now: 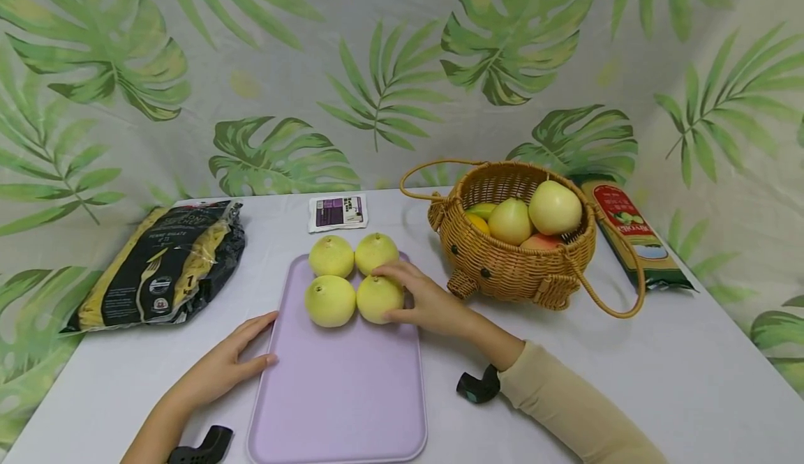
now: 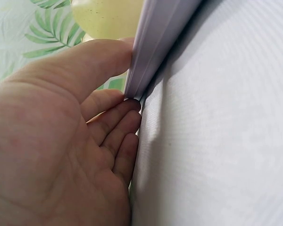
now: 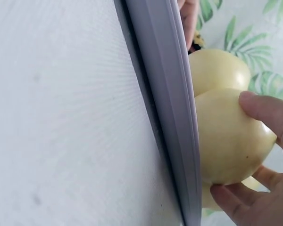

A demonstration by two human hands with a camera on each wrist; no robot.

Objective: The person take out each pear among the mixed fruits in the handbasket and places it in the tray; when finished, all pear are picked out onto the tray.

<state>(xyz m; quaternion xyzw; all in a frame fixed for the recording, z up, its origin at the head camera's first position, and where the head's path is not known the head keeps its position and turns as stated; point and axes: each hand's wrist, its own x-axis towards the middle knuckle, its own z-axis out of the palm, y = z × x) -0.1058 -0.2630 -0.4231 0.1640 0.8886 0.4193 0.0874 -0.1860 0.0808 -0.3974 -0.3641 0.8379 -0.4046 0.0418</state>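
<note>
Four round yellow-green fruits [image 1: 329,301] sit two by two at the far end of the lilac tray [image 1: 339,394]. On my remote feed I observe the right hand [image 1: 432,301] gripping the near-right fruit [image 1: 379,302], thumb and fingers curled round it. I record the left hand [image 1: 220,366] at the tray's left edge, fingers loosely extended, thumb touching the rim. Rightward stands a wicker basket [image 1: 521,271] with more fruit [image 1: 510,222]; leftward lies a pasta bag [image 1: 160,262].
</note>
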